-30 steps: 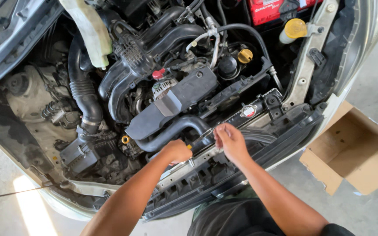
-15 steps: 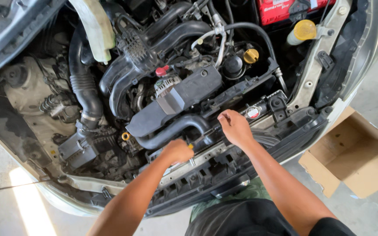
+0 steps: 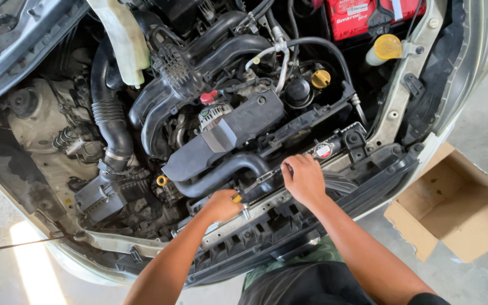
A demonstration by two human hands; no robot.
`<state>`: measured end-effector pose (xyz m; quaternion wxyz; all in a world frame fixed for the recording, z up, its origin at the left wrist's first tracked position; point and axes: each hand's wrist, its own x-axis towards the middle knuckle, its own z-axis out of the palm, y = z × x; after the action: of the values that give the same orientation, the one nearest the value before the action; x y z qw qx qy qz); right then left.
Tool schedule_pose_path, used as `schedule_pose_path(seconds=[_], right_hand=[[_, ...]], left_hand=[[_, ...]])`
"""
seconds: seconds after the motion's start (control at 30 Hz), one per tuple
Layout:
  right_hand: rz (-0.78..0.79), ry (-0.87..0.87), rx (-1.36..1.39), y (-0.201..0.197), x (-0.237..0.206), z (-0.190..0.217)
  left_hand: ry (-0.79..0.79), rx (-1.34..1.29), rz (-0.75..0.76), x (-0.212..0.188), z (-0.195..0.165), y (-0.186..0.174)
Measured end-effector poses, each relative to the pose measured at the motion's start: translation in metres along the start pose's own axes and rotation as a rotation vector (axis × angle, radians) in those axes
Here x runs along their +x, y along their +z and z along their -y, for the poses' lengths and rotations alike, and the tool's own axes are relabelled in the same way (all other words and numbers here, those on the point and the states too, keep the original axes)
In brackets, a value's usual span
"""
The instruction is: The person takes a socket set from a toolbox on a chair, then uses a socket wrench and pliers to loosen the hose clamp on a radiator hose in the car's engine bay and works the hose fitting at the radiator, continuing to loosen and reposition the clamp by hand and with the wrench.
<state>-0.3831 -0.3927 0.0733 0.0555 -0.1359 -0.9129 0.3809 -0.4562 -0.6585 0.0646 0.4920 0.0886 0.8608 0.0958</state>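
- So, far on the left a ribbed black hose [image 3: 110,121] runs down into the engine bay, and a white tank [image 3: 124,36] sits above it
- Next, the left hand [image 3: 221,206] is curled shut on a small tool with a yellow bit [image 3: 236,198], right at the front rail [image 3: 266,206]
- A fat black pipe [image 3: 221,172] bends just above that hand
- The right hand [image 3: 303,179] is closed too, fingers pressed down on a dark part by the rail; I cannot tell just what it grips
- A round cap [image 3: 323,150] sits just beside that hand
- A cardboard box [image 3: 453,206] lies open on the floor, far right
- The tool could slip, I think, and fall deep among the hoses, since there are gaps right under the hands
- Knuckles could bang the metal rail if the grip pops loose
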Motion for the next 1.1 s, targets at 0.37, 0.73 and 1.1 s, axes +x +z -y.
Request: schedule_pose_path(seconds=[0.37,0.73,1.1], right_hand=[[0.48,-0.021,-0.389,0.027,0.017,0.017],[0.62,-0.088,-0.537,0.029,0.031,0.022],[0.671,-0.19,-0.345,0.051,0.042,-0.015]], left_hand=[[-0.308,0.025,0.18,-0.018,-0.07,-0.046],[-0.049,-0.207,-0.212,-0.033,-0.016,0.032],[-0.175,-0.34,-0.287,-0.058,-0.049,0.04]])
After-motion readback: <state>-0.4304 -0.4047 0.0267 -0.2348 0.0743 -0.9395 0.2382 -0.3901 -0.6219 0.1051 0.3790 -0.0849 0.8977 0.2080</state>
